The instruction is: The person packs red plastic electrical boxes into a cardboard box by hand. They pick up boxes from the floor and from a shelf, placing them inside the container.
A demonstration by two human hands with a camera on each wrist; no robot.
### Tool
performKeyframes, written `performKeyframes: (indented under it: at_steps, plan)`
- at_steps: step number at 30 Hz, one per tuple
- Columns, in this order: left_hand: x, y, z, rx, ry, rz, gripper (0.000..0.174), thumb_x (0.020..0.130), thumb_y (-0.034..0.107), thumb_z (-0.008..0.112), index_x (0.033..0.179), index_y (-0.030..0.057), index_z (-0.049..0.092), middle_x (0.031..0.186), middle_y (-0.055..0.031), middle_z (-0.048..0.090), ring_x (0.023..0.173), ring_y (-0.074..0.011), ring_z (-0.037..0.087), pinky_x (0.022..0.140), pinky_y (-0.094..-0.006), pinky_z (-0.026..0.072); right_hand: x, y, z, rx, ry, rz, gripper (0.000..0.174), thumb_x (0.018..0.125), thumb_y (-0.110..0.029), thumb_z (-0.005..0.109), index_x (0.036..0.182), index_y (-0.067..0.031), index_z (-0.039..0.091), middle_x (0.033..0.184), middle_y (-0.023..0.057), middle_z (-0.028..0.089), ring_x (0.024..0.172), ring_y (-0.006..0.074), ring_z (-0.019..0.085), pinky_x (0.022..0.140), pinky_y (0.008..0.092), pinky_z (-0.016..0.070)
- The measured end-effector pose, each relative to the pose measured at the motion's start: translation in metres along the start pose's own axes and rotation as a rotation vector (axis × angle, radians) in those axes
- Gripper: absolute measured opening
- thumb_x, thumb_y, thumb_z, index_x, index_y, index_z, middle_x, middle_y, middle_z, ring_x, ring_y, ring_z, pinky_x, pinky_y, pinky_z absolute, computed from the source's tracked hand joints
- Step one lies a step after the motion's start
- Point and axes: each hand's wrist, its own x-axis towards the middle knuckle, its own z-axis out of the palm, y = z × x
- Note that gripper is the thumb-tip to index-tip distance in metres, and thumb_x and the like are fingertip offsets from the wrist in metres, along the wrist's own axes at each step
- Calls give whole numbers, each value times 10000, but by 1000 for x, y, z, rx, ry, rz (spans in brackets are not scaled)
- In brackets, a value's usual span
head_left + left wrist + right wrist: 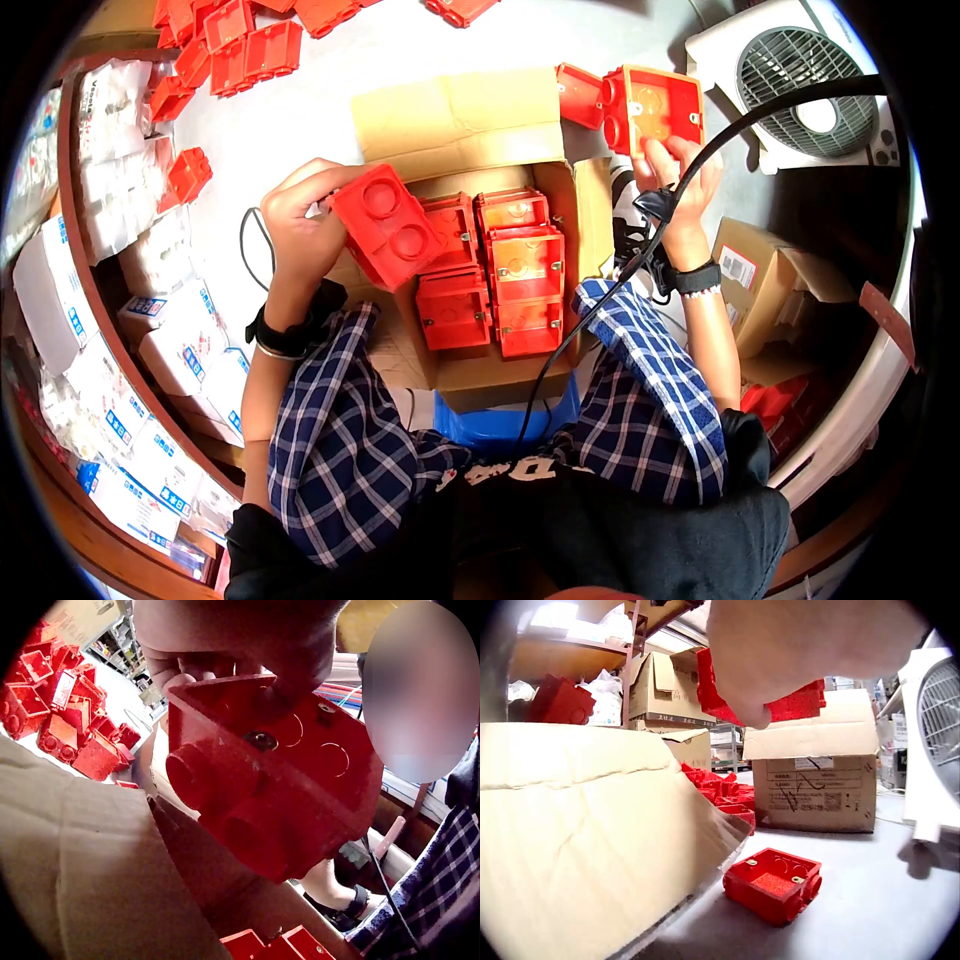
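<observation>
My left hand [303, 228] grips a red plastic electrical junction box [372, 215] by its edge, above the left side of an open cardboard carton [470, 398]. Two round knockouts on this box face up in the head view; its open side shows in the left wrist view [300, 742]. In the carton stand several red junction boxes [527, 262], stacked in two columns. To the right, beyond the carton, my right hand [683, 185] pinches another junction box [668, 105] at its near edge, open side showing. One more junction box [772, 885] lies on the floor below it.
Red boxes [245, 50] lie heaped on the floor at the far left. A white fan unit [720, 45] stands at the far right. White packages [170, 350] fill the left shelf. A black cable [740, 120] crosses in front of the right hand. Another carton [760, 270] sits at right.
</observation>
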Motion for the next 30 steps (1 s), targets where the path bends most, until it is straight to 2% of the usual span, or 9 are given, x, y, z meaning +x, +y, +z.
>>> performKeyframes:
  at_steps: [2, 3, 6, 10, 12, 14, 18, 20, 30]
  plan:
    - [0, -6, 1, -28, 55, 33, 213, 732, -56, 663, 920, 3, 744, 763, -67, 673, 632, -91, 555, 555, -215, 402, -1, 6, 6, 1, -94, 115, 424, 672, -127, 802, 1061, -133, 633, 950, 79, 619, 879, 278, 595, 795, 415, 452]
    - [0, -7, 2, -32, 50, 38, 213, 732, -56, 663, 920, 3, 744, 763, -67, 673, 632, -91, 555, 555, -215, 402, -4, 10, 11, 9, -186, 232, 455, 671, -134, 807, 1085, -112, 617, 959, 97, 622, 873, 293, 600, 768, 408, 459]
    - [-1, -7, 4, -52, 48, 43, 211, 738, -48, 657, 922, 3, 745, 762, -57, 672, 627, -75, 538, 549, -208, 388, -26, 25, 28, -34, -289, 345, 465, 676, -175, 819, 1070, -80, 591, 910, 104, 624, 853, 307, 593, 722, 411, 473]
    - [-1, -11, 6, -35, 18, 33, 229, 743, -36, 636, 937, 6, 748, 769, -50, 672, 627, -68, 526, 550, -202, 374, -50, 37, 42, -52, -357, 368, 431, 689, -225, 814, 1023, -83, 581, 898, 92, 627, 866, 301, 596, 729, 419, 475]
    - [-2, -12, 7, -28, 22, 40, 230, 741, -27, 635, 939, 3, 748, 778, -55, 677, 629, -72, 528, 554, -204, 379, -55, 39, 47, -12, -561, 412, 409, 703, -274, 798, 988, -88, 571, 906, 82, 631, 882, 289, 597, 729, 424, 475]
    - [-2, -12, 8, -38, 8, 27, 224, 741, -16, 637, 936, -2, 746, 789, -60, 681, 641, -80, 543, 565, -206, 391, -61, 42, 59, 2, -543, 348, 324, 772, -318, 735, 963, -102, 587, 896, 63, 632, 921, 272, 593, 740, 402, 469]
    - [-1, -12, 10, -42, -13, 31, 229, 743, -15, 636, 944, -6, 745, 809, -68, 687, 683, -97, 583, 593, -212, 419, -63, 37, 72, -19, -521, 257, 151, 867, -261, 636, 936, -127, 624, 895, 41, 631, 927, 247, 585, 821, 403, 449]
    - [-1, -12, 10, -57, -15, -8, 233, 743, -13, 635, 948, -7, 744, 815, -70, 688, 689, -102, 588, 600, -213, 422, -64, 33, 74, -20, -546, 203, 129, 871, -236, 629, 962, -147, 647, 876, 34, 624, 932, 220, 586, 905, 413, 426]
    - [-2, -13, 9, -71, -19, 6, 235, 742, -18, 641, 954, -15, 742, 818, -74, 689, 707, -112, 599, 618, -218, 432, -61, 32, 75, 4, -521, 207, 107, 850, -180, 628, 944, -135, 650, 848, 46, 603, 915, 232, 585, 895, 373, 437]
